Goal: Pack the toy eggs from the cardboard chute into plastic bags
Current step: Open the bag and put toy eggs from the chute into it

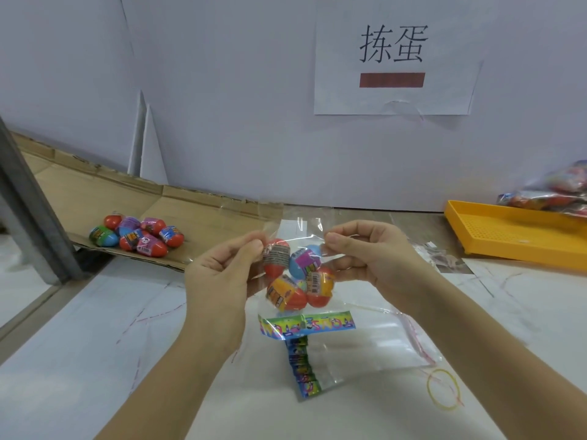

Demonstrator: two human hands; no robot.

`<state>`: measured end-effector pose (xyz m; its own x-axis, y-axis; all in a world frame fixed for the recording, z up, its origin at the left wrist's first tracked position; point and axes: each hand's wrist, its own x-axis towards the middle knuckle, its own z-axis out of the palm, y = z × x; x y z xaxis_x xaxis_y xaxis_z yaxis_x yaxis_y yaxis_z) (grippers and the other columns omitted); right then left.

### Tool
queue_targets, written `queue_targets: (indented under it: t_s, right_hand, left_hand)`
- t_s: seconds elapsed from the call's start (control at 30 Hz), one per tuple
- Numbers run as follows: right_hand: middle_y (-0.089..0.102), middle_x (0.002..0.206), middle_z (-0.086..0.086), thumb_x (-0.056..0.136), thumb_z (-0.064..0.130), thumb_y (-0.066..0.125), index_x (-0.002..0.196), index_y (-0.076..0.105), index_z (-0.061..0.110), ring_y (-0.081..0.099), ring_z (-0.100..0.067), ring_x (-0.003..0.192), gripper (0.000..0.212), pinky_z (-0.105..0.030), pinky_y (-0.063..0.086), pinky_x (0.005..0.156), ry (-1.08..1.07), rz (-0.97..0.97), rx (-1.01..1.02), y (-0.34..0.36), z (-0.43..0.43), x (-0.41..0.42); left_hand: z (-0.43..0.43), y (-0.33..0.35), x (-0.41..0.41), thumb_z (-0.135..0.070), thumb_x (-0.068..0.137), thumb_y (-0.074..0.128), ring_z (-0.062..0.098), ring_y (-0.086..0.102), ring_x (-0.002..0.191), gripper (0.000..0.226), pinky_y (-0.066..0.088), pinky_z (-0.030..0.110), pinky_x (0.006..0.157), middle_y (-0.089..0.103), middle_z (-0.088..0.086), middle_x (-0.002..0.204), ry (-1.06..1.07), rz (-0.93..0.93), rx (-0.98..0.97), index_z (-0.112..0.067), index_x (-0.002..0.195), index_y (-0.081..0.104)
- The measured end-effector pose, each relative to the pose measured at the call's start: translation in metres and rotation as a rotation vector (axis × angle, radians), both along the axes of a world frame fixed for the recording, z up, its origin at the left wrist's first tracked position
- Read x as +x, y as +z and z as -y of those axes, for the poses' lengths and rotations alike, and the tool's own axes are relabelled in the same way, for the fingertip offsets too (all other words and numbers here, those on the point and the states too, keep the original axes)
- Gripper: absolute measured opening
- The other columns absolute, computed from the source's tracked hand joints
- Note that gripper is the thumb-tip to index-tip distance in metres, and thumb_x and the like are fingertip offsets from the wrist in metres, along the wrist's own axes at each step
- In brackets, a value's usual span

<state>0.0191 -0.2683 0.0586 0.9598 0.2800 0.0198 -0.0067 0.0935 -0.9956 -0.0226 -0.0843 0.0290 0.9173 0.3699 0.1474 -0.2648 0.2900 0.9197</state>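
Hands meet at frame centre, both raised off the table [95, 328]. Left hand [222, 274] pinches one side of the mouth of a clear plastic bag [298, 228] between thumb and curled fingers. Right hand [365, 252] pinches the opposite side the same way, other fingers folded in. The bag hangs between the two pinches, so the load sinks to the bottom and the mouth is drawn taut. Bagged eggs [286, 293], several of them in red, blue and orange with printed wrap labels, sit clustered low in the bag, touching one another. Judged from the grip, this bag is filled and the mouth is being gathered for closing. Loose eggs [136, 236], roughly eight, lie bunched at the lower end of the cardboard chute [197, 211] at left centre, near the left hand; the slope appears to feed them toward the worker. Spare bags [365, 344] with bright printed strips lie flat on the table below the hands, ready to pick up. I cannot tell whether the uppermost strip belongs to the held bag. Yellow rubber band [443, 389] lies at lower right, apart from the bags, perhaps for tying a neck. Yellow tray [508, 230] at the right edge carries filled bags [559, 192], likely the drop point. Paper sign [394, 55] is taped to the wall above.
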Motion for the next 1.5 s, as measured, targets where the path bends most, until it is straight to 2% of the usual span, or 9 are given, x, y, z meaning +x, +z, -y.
queue_targets:
  t_s: [0.1, 0.33, 0.47, 0.57, 0.83, 1.0, 1.27, 1.4, 1.5]
  right_hand:
    - [0.073, 0.076, -0.012, 0.071, 0.014, 0.071, 0.088, 0.067, 0.003, 0.071, -0.023, 0.062, 0.021, -0.025, 0.055, 0.053, 0.016, 0.003, 0.015, 0.002, 0.001, 0.0]
    - [0.073, 0.076, -0.012, 0.065, 0.016, 0.072, 0.084, 0.069, 0.006, 0.071, -0.024, 0.062, 0.022, -0.025, 0.055, 0.053, 0.045, 0.039, 0.041, 0.001, 0.0, 0.0]
    - [0.073, 0.078, -0.013, 0.063, 0.018, 0.074, 0.092, 0.07, 0.009, 0.071, -0.024, 0.062, 0.03, -0.025, 0.056, 0.053, 0.044, 0.041, 0.022, 0.002, 0.003, 0.001]
    - [0.073, 0.078, -0.013, 0.062, 0.018, 0.074, 0.091, 0.071, 0.01, 0.071, -0.024, 0.062, 0.031, -0.025, 0.056, 0.053, 0.041, 0.046, 0.01, 0.0, 0.005, 0.002]
    - [0.073, 0.078, -0.014, 0.061, 0.016, 0.075, 0.076, 0.073, 0.013, 0.071, -0.025, 0.06, 0.015, -0.027, 0.056, 0.052, 0.098, 0.045, 0.05, -0.002, 0.011, 0.008]
    - [0.073, 0.079, -0.013, 0.065, 0.012, 0.073, 0.074, 0.075, 0.016, 0.07, -0.02, 0.06, 0.01, -0.027, 0.056, 0.052, 0.175, 0.088, 0.098, -0.002, 0.016, 0.01]
    - [0.074, 0.078, -0.008, 0.063, 0.021, 0.078, 0.074, 0.075, 0.02, 0.071, -0.017, 0.062, 0.011, -0.026, 0.057, 0.056, 0.291, 0.195, 0.154, 0.003, 0.023, 0.012]
    - [0.073, 0.074, -0.005, 0.072, 0.007, 0.077, 0.07, 0.074, 0.021, 0.069, -0.014, 0.059, 0.014, -0.024, 0.057, 0.054, 0.299, 0.217, 0.174, 0.003, 0.024, 0.013]
    - [0.072, 0.076, -0.004, 0.065, 0.022, 0.082, 0.071, 0.073, 0.019, 0.069, -0.014, 0.062, 0.011, -0.025, 0.057, 0.054, 0.328, 0.211, 0.21, 0.003, 0.025, 0.013]
  left_hand:
    - [0.002, 0.001, 0.0, -0.003, 0.088, 0.061, 0.014, 0.072, 0.065, 0.035, 0.054, 0.02, 0.052, 0.076, 0.003, 0.076, 0.004, -0.016, -0.053, -0.025, 0.068, 0.079]
    - [-0.003, 0.005, -0.001, 0.005, 0.089, 0.056, 0.012, 0.07, 0.06, 0.042, 0.053, 0.021, 0.048, 0.075, 0.003, 0.073, -0.059, -0.026, -0.064, -0.021, 0.066, 0.077]
    - [-0.001, 0.005, 0.0, 0.005, 0.091, 0.055, 0.013, 0.072, 0.062, 0.034, 0.053, 0.02, 0.047, 0.076, 0.004, 0.078, -0.064, -0.044, -0.05, -0.026, 0.099, 0.068]
    - [-0.001, 0.004, 0.001, 0.004, 0.093, 0.053, 0.011, 0.071, 0.062, 0.037, 0.054, 0.02, 0.05, 0.075, 0.002, 0.074, -0.074, -0.057, -0.016, -0.03, 0.106, 0.062]
    - [0.0, 0.007, 0.001, 0.006, 0.095, 0.045, 0.014, 0.071, 0.066, 0.053, 0.056, 0.022, 0.054, 0.076, 0.004, 0.078, -0.159, -0.04, 0.012, -0.024, 0.07, 0.08]
    - [-0.003, 0.006, 0.002, 0.006, 0.095, 0.044, 0.013, 0.071, 0.064, 0.054, 0.055, 0.023, 0.052, 0.076, 0.001, 0.076, -0.154, 0.025, 0.045, -0.023, 0.064, 0.078]
    - [-0.005, 0.013, -0.005, 0.011, 0.095, 0.036, 0.014, 0.072, 0.065, 0.063, 0.052, 0.02, 0.047, 0.074, 0.002, 0.072, -0.278, 0.143, 0.077, -0.023, 0.057, 0.072]
    - [-0.004, 0.017, -0.008, 0.016, 0.094, 0.03, 0.009, 0.068, 0.057, 0.068, 0.049, 0.016, 0.044, 0.068, -0.004, 0.063, -0.282, 0.169, 0.117, -0.021, 0.052, 0.068]
    - [-0.005, 0.017, -0.009, 0.017, 0.094, 0.029, 0.009, 0.069, 0.064, 0.067, 0.05, 0.016, 0.047, 0.066, -0.003, 0.065, -0.288, 0.181, 0.155, -0.021, 0.053, 0.067]
